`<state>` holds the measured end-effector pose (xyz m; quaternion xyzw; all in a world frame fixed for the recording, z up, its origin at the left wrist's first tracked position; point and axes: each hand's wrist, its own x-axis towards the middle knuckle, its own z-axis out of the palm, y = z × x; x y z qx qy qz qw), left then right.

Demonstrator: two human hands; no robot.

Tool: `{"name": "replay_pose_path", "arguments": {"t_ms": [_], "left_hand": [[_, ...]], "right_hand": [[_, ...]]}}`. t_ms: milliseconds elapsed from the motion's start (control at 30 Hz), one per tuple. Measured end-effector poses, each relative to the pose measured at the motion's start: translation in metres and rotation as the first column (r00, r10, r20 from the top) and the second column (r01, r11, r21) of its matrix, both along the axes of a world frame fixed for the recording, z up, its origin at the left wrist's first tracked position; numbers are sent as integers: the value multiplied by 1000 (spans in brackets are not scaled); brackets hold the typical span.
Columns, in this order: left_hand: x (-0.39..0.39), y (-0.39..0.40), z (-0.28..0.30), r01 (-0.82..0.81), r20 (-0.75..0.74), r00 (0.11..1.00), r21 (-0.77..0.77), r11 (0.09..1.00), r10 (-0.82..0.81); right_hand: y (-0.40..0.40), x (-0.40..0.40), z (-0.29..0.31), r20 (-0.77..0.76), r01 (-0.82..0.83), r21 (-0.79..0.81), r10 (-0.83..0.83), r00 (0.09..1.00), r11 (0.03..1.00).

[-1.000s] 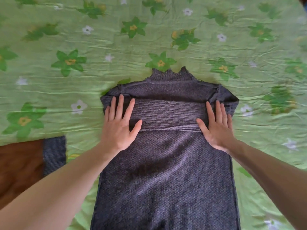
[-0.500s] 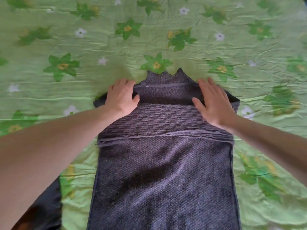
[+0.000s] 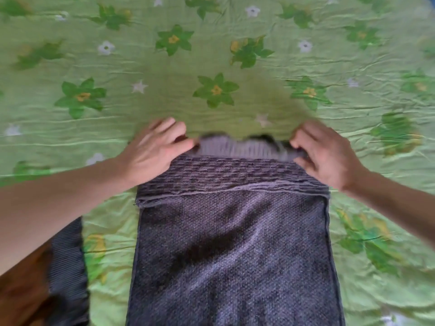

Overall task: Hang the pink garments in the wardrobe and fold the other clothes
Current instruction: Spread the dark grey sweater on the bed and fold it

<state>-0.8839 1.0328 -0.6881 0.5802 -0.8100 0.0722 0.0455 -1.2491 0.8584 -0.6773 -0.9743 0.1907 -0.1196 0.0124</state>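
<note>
You have two bare hands in view: one left hand (image 3: 154,147) and one right hand (image 3: 327,154). There is one grey knitted sweater (image 3: 230,243) at centre, one brown-and-grey garment (image 3: 54,274) at lower left, and one green floral bedsheet (image 3: 211,55).

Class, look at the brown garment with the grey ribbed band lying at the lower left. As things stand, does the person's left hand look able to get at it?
Probably yes. The brown garment lies uncovered on the bedsheet, beneath the left forearm. The left hand is busy at the grey sweater collar and would have to let go first.
</note>
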Motion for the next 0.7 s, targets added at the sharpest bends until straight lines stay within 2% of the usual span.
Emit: {"name": "replay_pose_path", "arguments": {"t_ms": [100,167,233,300,367,467,633,700], "left_hand": [[-3,27,-15,-9,26,1000,205,979,4],[-10,37,-21,-68,20,998,312,948,65],[-22,39,-21,-151,-24,985,354,923,170],[-42,36,-20,-244,-51,958,375,894,283],[-68,34,-20,-376,-87,895,385,843,438],[-99,29,-28,-518,-116,795,380,766,595],[-95,38,-46,-496,61,862,298,815,503],[-97,42,-45,-480,30,869,291,828,493]], "right_hand": [[16,-23,-24,-166,15,47,-7,986,999],[26,-23,-29,-140,83,106,-68,988,991],[35,-11,-26,-34,218,184,-216,976,958],[41,4,-22,-17,382,206,-387,922,901],[48,14,-26,-169,523,228,-495,852,821],[58,14,-43,-368,602,223,-506,780,767],[60,16,-48,-424,624,223,-502,754,749],[66,15,-43,-364,600,205,-509,780,773]]}}
